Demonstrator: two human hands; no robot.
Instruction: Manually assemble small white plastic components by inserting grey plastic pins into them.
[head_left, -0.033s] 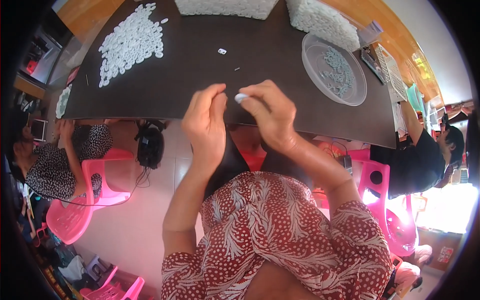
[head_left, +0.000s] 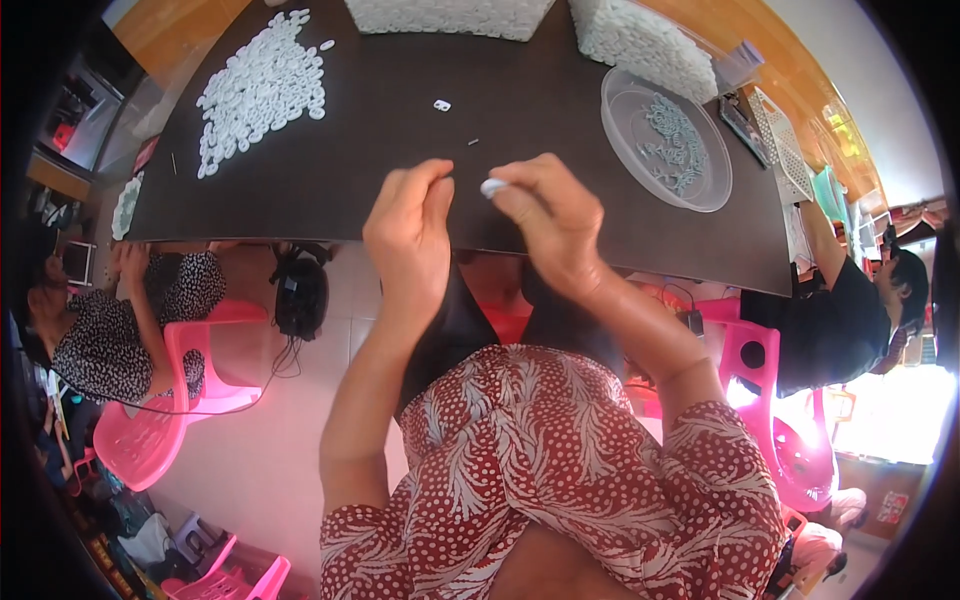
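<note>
- Two bare hands in view: left hand [head_left: 408,235] and right hand [head_left: 555,222], apart, fingertips facing each other over the near part of the dark table [head_left: 380,125]. Height above it unclear.
- Right hand: pinched narrow, thumb and index on a small white piece [head_left: 492,187]. Only its outer end shows; the rest is behind the fingertips.
- Left hand: fingers curled, thumb tip near index tip. Can't tell if anything sits between them; palm side mostly turned away.
- Loose white part [head_left: 442,105] lies on the table beyond the hands, dark marks or holes on it, too small to tell which.
- Thin short bit [head_left: 474,142] nearer the hands; kind not readable.
- Pile of white ovals [head_left: 265,95] far left, overlapping, individual pieces hard to separate.
- White-filled box [head_left: 450,18] at top, cut off by the frame; second box [head_left: 645,48] to its right, also cropped.
- Clear round tray [head_left: 622,130] on the right, whole rim visible; grey-blue bits [head_left: 675,145] inside blur into a clump.
- Person in black [head_left: 815,325] at right and person in patterned clothes [head_left: 115,345] at left: bent by the lens, work unclear.
</note>
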